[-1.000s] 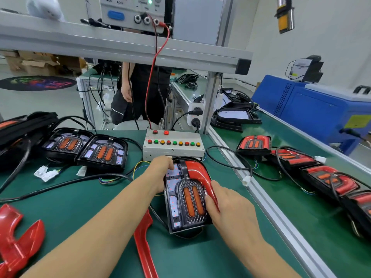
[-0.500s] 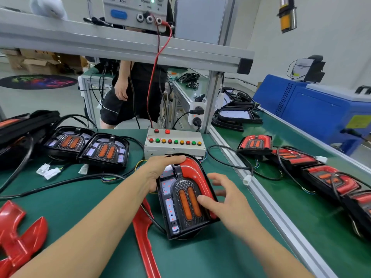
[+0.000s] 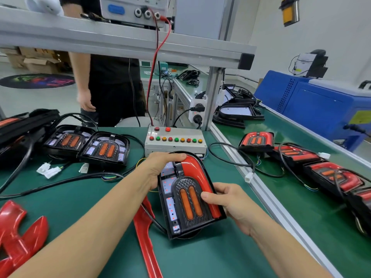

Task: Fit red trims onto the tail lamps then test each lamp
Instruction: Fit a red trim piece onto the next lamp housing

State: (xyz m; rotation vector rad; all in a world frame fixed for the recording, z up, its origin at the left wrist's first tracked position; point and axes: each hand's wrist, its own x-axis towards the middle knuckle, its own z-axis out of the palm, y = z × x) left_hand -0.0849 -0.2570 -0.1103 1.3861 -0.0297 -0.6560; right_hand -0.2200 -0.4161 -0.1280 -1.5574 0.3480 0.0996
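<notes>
A black tail lamp [image 3: 186, 199] with two orange strips sits tilted at the middle of the green bench. A red trim [image 3: 197, 173] lies along its top and right side. My left hand [image 3: 160, 167] grips the lamp's top left corner. My right hand [image 3: 230, 203] holds its right edge, thumb on the face. Small red lights dot the lamp's left panel. A loose red trim [image 3: 146, 233] lies under the lamp's left side. More red trims [image 3: 18, 233] are at the far left. The test box [image 3: 175, 141] with coloured buttons stands just behind.
Two untrimmed lamps [image 3: 104, 150] with cables lie at the back left. Several trimmed lamps [image 3: 257, 141] line the conveyor on the right, past an aluminium rail [image 3: 269, 199]. A person in black stands behind the bench. A red lead hangs from the power supply [image 3: 132, 9] overhead.
The lamp has been lifted and tilted toward me. My right hand moved from pressing the trim to holding the lamp's right edge. The person behind stepped left.
</notes>
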